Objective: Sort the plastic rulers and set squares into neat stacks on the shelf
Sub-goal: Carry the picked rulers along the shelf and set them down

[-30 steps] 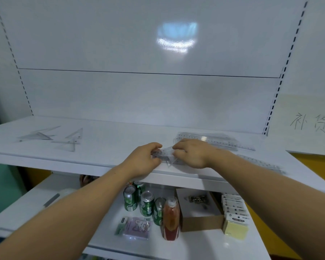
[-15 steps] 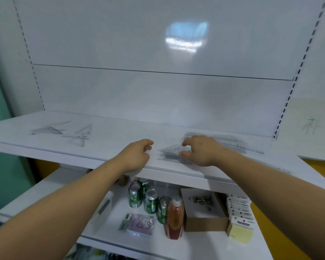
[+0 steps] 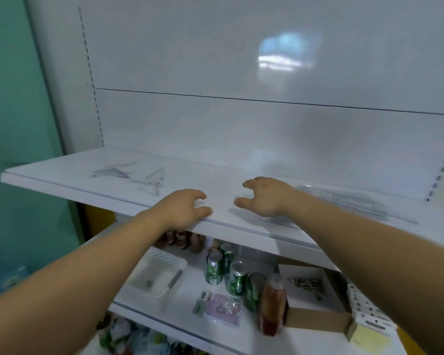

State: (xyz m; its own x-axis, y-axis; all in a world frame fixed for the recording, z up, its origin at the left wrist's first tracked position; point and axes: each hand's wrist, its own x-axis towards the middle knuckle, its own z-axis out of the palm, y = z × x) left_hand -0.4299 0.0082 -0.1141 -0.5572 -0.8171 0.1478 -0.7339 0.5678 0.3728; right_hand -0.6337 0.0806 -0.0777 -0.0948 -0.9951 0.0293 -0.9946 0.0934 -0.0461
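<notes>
Head view: left hand (image 3: 182, 210) and right hand (image 3: 265, 198) are being held loosely spread, empty, over the shelf (image 3: 215, 180). Set squares (image 3: 110, 172) are lying left. Rulers (image 3: 349, 201), lying right, are risking being swept off by the right forearm (image 3: 356, 242).

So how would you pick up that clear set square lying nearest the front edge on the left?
Probably by a corner, from the front. The set square lies flat on the shelf, too thin to pinch from above; the left hand could slide it over the front edge, then pinch the overhanging corner.
</notes>
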